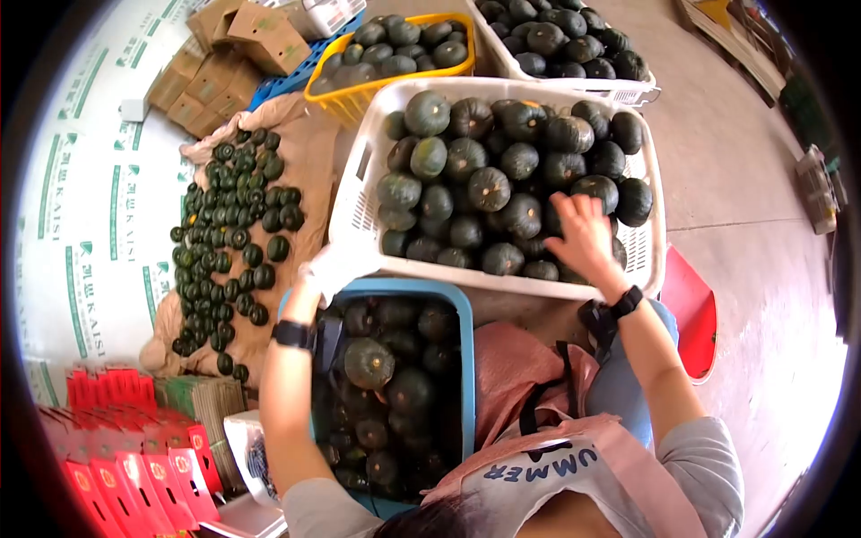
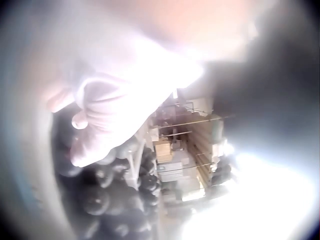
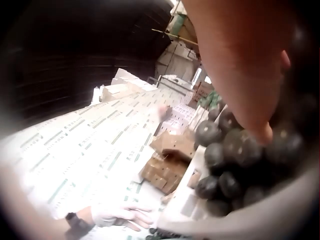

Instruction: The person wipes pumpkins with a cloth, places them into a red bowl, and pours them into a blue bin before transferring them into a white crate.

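Bare and with fingers spread, my right hand [image 1: 587, 238] lies over dark green pumpkins in a white crate [image 1: 489, 280]. Its fingertips are at the lower edge of one pumpkin [image 1: 595, 188] near the crate's right side. In the right wrist view the pumpkins [image 3: 242, 148] lie right under that hand. My left hand [image 1: 345, 267], in a white glove, is by the crate's near left corner, above the rim of a blue crate [image 1: 467, 377] of pumpkins. The right wrist view shows the gloved fingers [image 3: 132, 216] extended, with nothing held.
A yellow basket [image 1: 345, 101] and another white crate [image 1: 583, 85], both full of pumpkins, stand behind. Small pumpkins [image 1: 238, 215] cover a brown cloth [image 1: 305, 193] at left. Cardboard boxes [image 1: 269, 40], red cartons [image 1: 143, 489] and a red container [image 1: 689, 314] stand around.
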`<state>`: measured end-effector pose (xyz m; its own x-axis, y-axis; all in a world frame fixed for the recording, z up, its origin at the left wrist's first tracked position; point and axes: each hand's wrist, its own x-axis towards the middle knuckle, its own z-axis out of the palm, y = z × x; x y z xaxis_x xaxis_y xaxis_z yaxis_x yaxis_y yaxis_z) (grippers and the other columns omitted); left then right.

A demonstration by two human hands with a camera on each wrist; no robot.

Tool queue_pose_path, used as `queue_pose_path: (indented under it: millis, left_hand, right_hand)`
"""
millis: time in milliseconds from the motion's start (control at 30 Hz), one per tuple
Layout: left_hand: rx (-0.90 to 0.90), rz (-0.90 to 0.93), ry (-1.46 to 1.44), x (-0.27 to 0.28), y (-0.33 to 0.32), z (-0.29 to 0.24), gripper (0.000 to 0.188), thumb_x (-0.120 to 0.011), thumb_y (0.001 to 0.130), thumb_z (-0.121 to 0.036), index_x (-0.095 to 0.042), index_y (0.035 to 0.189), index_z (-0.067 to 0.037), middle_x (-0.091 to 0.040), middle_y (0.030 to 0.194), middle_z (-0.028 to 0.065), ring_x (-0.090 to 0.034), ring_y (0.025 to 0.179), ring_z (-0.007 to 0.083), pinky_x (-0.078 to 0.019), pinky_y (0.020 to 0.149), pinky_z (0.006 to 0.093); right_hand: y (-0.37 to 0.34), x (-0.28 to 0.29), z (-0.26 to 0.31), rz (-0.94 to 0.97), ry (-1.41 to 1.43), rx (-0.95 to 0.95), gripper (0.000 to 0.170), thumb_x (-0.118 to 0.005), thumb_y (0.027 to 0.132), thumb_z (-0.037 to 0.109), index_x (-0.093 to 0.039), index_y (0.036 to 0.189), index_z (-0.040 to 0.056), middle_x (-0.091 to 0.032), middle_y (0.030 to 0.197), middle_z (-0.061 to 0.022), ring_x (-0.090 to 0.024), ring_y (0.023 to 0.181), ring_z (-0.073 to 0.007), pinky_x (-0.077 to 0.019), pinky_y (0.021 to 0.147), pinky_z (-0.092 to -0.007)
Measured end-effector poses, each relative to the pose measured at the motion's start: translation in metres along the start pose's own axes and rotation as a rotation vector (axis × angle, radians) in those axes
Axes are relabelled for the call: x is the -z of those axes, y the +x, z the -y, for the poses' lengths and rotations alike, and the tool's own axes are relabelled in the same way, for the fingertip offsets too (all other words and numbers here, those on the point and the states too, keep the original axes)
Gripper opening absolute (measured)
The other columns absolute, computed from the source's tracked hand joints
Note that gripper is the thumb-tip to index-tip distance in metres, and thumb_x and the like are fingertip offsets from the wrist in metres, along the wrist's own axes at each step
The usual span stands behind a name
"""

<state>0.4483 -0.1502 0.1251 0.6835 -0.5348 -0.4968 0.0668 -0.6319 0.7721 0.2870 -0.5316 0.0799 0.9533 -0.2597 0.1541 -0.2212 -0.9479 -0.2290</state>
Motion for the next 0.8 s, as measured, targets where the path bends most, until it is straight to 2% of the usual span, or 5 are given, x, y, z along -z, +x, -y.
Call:
queue_pose_path:
  millis: [133,367,500,600,800]
  left_hand:
    - [-0.168,-0.236,0.245,0.008,0.119,-0.024,0.093,-0.087,0.067,-0.025,-0.04,0.147,-0.014,-0.044,0.145,0.0253,-0.044,0.133,0.0376,-0.0415,0.107,0.0455]
    - [0.287,-0.278,0.872,-0.027,0.222,-0.016,0.099,-0.09,0.059,-0.029,-0.043,0.145,-0.017,-0.034,0.149,0.0241,-0.037,0.137,0.0443,-0.0409,0.11,0.0489]
    - [0.291,-0.451,0.874,-0.04,0.206,-0.021,0.091,-0.09,0.059,-0.032,-0.05,0.14,-0.017,-0.046,0.139,0.0228,-0.047,0.127,0.0448,-0.045,0.105,0.0485]
    - [-0.202,-0.288,0.007,-0.013,0.169,0.02,0.075,-0.086,0.066,-0.013,-0.054,0.132,-0.003,-0.063,0.12,0.014,-0.061,0.107,0.0261,-0.0508,0.095,0.0362]
    - [0.053,0.21,0.082,-0.013,-0.051,0.01,0.082,-0.088,0.065,-0.014,-0.051,0.137,-0.005,-0.054,0.135,0.0093,-0.049,0.126,0.0212,-0.0368,0.111,0.0352]
  right_hand:
    - [0.03,-0.013,-0.086,-0.025,-0.075,-0.139,0.077,-0.077,0.061,0.004,-0.05,0.132,0.0176,-0.043,0.133,-0.0151,-0.045,0.12,-0.0383,-0.0488,0.09,-0.0504]
    - [0.046,-0.046,-0.113,-0.038,-0.126,0.0,0.069,-0.074,0.056,0.001,-0.058,0.12,0.0165,-0.049,0.132,-0.0028,-0.043,0.126,-0.029,-0.0453,0.088,-0.0477]
    - [0.05,-0.013,-0.102,-0.067,0.175,-0.052,0.062,-0.081,0.054,0.025,-0.062,0.11,0.0065,-0.06,0.11,-0.0088,-0.056,0.106,-0.0332,-0.0537,0.083,-0.0435]
    - [0.029,0.014,-0.06,0.015,0.531,0.224,0.066,-0.08,0.055,0.031,-0.061,0.112,0.0033,-0.061,0.107,-0.0166,-0.058,0.104,-0.0361,-0.0509,0.089,-0.0441]
    - [-0.048,-0.056,0.092,0.485,0.903,0.697,0.077,-0.083,0.055,0.024,-0.053,0.123,0.003,-0.057,0.114,-0.0147,-0.054,0.112,-0.0363,-0.0496,0.092,-0.0442]
